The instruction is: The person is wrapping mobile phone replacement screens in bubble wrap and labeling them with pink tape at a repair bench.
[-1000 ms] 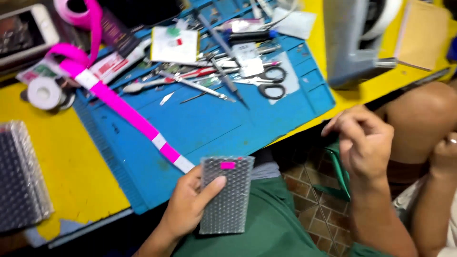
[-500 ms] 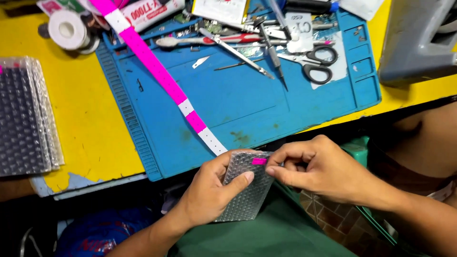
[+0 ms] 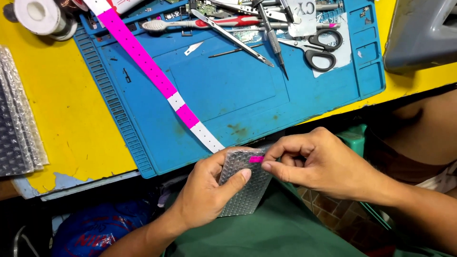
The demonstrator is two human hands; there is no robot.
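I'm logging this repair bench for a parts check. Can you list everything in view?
bubble-wrap pouch: 1, silvery, held below the mat
pink sticker: 1, on pouch's top edge
label strip: 1, pink and white, across mat
work mat: 1, blue, on yellow table
scissors: 1, black handles, mat's right
toothbrush: 1, red and white, mat's top
tape roll: 1, white, top left
bubble-wrap stack: clear, left edge
left hand: grips pouch
right hand: fingers pinch sticker
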